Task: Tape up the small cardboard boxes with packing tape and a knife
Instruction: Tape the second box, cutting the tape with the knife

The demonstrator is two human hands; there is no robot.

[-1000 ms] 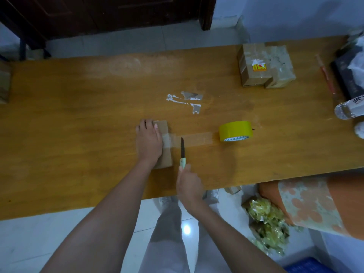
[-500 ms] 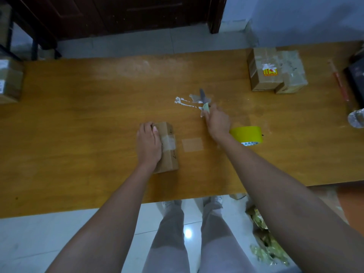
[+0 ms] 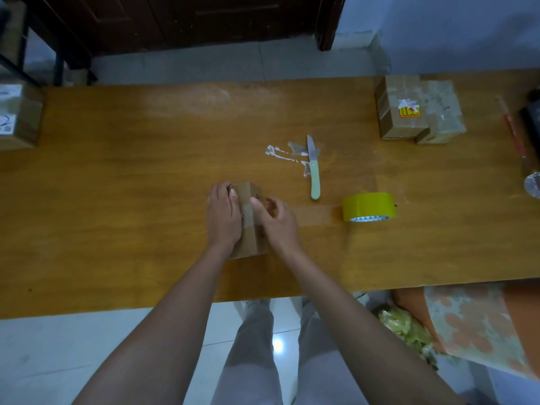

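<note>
Cardboard box [image 3: 250, 220], small and brown, sits on the wooden counter [image 3: 122, 200] near its front edge, with a band of clear tape running across its top. The left hand [image 3: 222, 219] lies over the box's left side, fingers fairly straight and laid along the top and upper edge, pressing rather than gripping. The right hand [image 3: 277, 222] is at the box's right side with its thumb on the taped top and its other fingers loosely curled beside the box; whether those fingers actually hold anything cannot be told. A strip of clear tape [image 3: 314, 214] lies flat on the counter to the right of the box, reaching toward the yellow tape roll [image 3: 368, 206], which stands on its rim. Beyond the box, the knife [image 3: 313, 168] with a pale green handle lies free on the counter, blade pointing away, its blade over some torn tape scraps [image 3: 287, 152]. Well apart at the far right are two taped boxes [image 3: 418, 111] touching each other, one with a yellow and red sticker. Another box [image 3: 17, 116] sits at the far left edge.
</note>
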